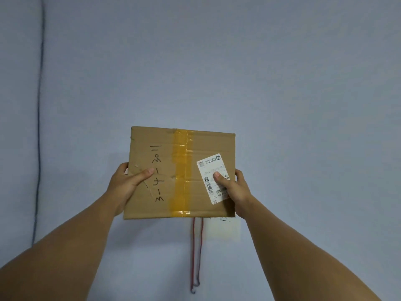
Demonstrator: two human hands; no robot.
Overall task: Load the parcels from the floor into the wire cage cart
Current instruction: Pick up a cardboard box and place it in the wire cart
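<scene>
Head view: parcel (180,172) between both hands.

Hard to pin down, honestly, but it looks like a bare indoor room used for handling deliveries. All you get is a plain pale blue-grey wall (217,61), a thin dark cable (39,109) running down it on the left, and red and dark wires (193,257) dangling under a white wall plate (225,230). The cardboard parcel (180,170) with a barcoded shipping label (211,170) and marker code (158,173) hints at parcel work.
</scene>
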